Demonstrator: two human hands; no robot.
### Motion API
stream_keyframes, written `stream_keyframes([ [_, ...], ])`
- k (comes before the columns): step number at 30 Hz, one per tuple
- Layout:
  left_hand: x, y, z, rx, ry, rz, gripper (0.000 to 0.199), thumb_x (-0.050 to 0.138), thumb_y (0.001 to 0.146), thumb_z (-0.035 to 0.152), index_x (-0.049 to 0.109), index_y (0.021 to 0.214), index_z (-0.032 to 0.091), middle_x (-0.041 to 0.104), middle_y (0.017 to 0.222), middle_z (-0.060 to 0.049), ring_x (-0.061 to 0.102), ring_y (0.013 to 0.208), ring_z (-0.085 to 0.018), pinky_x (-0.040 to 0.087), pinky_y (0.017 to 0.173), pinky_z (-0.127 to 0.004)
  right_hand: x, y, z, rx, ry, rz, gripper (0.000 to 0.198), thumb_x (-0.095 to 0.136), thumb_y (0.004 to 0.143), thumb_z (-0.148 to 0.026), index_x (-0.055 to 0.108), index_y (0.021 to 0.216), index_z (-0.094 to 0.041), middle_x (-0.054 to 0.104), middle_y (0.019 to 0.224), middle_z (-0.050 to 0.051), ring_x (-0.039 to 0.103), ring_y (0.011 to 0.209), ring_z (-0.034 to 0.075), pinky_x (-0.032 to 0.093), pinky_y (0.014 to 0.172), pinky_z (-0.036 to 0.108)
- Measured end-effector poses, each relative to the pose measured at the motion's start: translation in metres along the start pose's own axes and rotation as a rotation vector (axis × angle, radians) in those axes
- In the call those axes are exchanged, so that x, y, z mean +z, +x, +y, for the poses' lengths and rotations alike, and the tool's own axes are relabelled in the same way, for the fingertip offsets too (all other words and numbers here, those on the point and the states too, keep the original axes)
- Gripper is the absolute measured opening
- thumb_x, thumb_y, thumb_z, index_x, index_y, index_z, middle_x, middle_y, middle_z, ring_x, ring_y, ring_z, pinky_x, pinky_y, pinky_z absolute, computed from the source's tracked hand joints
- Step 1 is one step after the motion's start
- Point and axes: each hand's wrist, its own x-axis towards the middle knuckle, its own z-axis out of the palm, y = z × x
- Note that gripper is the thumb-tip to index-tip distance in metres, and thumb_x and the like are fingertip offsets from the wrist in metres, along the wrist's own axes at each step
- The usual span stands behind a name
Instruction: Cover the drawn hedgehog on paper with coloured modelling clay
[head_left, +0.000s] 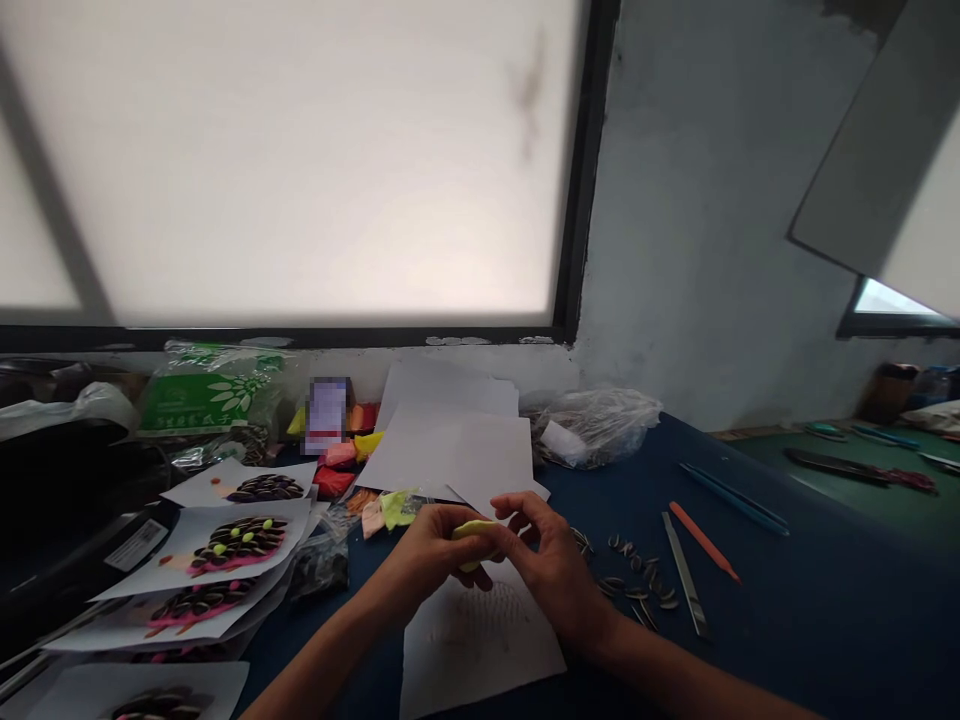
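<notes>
Yellow lump (471,530), perhaps clay, is pinched by half-curled left hand (437,542) and right hand (553,568) before the counter's (795,625) back edge; overpressing could tear it.

1. Left hand (431,548) and right hand (559,565) meet above a drawing sheet (480,665) at the front of the table (817,630), lump (472,528) between them.
2. Going right from there: loose seeds (613,583), flat blade (684,575), pointed stick (705,543), with tweezers (735,498) further back and right.
3. Left side's basically overlapping seed pictures (225,548), with a printed bag (199,402) behind them.
4. Behind the hands, stacked paper (454,450), packets (336,484) just left of it, clear bag (600,428) just right. Window (300,170) above all that.
</notes>
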Motion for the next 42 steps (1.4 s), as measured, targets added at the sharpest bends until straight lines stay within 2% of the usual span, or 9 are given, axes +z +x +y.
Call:
stream_keyframes([
  [5,0.001,0.001,-0.001,0.001,-0.006,-0.004,0.029,0.08,0.068,0.039,0.072,0.08,0.013,0.073,0.073,-0.004,0.068,0.056,-0.016,0.047,0.053,-0.023,-0.005,0.005,-0.012,-0.037,-0.029,-0.047,0.02,0.065,0.087,-0.035,0.064,0.077,-0.018,0.062,0.076,0.002,0.058,0.067,0.015,0.047,0.062,0.027],
  [10,0.001,0.002,0.0,-0.005,0.008,-0.014,0.024,0.078,0.067,0.034,0.072,0.078,0.013,0.071,0.07,-0.003,0.067,0.055,-0.015,0.044,0.052,-0.022,-0.006,0.008,-0.014,-0.053,-0.041,-0.061,0.017,0.063,0.088,-0.032,0.069,0.079,-0.018,0.06,0.083,0.003,0.058,0.073,0.016,0.046,0.065,0.028],
  [13,0.002,0.0,0.001,-0.001,0.017,-0.039,0.024,0.077,0.069,0.035,0.073,0.078,0.013,0.072,0.073,-0.004,0.067,0.054,-0.015,0.044,0.052,-0.022,-0.006,0.009,-0.009,-0.023,0.032,-0.066,0.021,0.064,0.087,-0.035,0.069,0.077,-0.017,0.058,0.088,0.004,0.058,0.076,0.016,0.048,0.068,0.029],
  [18,0.0,0.0,0.003,-0.034,-0.018,0.003,0.033,0.08,0.067,0.042,0.072,0.079,0.013,0.069,0.065,-0.003,0.068,0.055,-0.018,0.045,0.051,-0.023,-0.005,0.009,-0.005,0.093,0.211,-0.1,0.028,0.06,0.091,-0.043,0.064,0.103,-0.018,0.064,0.096,0.006,0.064,0.086,0.02,0.053,0.076,0.033],
  [22,-0.003,0.001,0.002,-0.04,-0.038,0.018,0.042,0.082,0.066,0.048,0.069,0.084,0.013,0.071,0.07,-0.004,0.071,0.06,-0.02,0.048,0.054,-0.025,-0.005,0.007,-0.005,0.065,0.249,-0.14,0.025,0.064,0.089,-0.042,0.063,0.089,-0.017,0.066,0.084,0.004,0.065,0.08,0.02,0.054,0.075,0.034],
  [25,-0.002,0.001,0.0,-0.029,-0.072,0.049,0.042,0.085,0.065,0.045,0.063,0.085,0.015,0.071,0.067,-0.002,0.072,0.064,-0.021,0.048,0.057,-0.026,-0.005,0.007,-0.006,0.048,0.263,-0.147,0.026,0.065,0.087,-0.042,0.065,0.082,-0.016,0.066,0.079,0.004,0.065,0.078,0.021,0.054,0.075,0.035],
  [31,-0.002,0.001,-0.001,0.03,-0.141,0.026,0.042,0.08,0.073,0.046,0.056,0.09,0.016,0.075,0.083,-0.006,0.073,0.071,-0.021,0.05,0.067,-0.029,-0.006,0.009,-0.006,0.034,0.221,-0.105,0.029,0.064,0.087,-0.045,0.068,0.084,-0.016,0.066,0.085,0.005,0.063,0.078,0.02,0.053,0.072,0.033],
  [38,0.001,0.001,-0.001,0.038,-0.15,0.061,0.054,0.078,0.071,0.055,0.058,0.103,0.017,0.073,0.076,-0.003,0.071,0.07,-0.02,0.05,0.066,-0.028,-0.005,0.008,-0.003,0.14,0.218,-0.131,0.033,0.069,0.082,-0.047,0.069,0.097,-0.017,0.066,0.071,0.001,0.062,0.066,0.017,0.052,0.065,0.03],
  [42,0.004,0.003,-0.001,0.037,-0.155,0.103,0.055,0.082,0.064,0.055,0.066,0.1,0.016,0.073,0.075,-0.003,0.07,0.069,-0.019,0.051,0.067,-0.029,-0.006,0.01,0.001,0.109,0.235,-0.086,0.032,0.073,0.078,-0.047,0.07,0.09,-0.017,0.068,0.087,0.006,0.064,0.074,0.019,0.053,0.07,0.033],
])
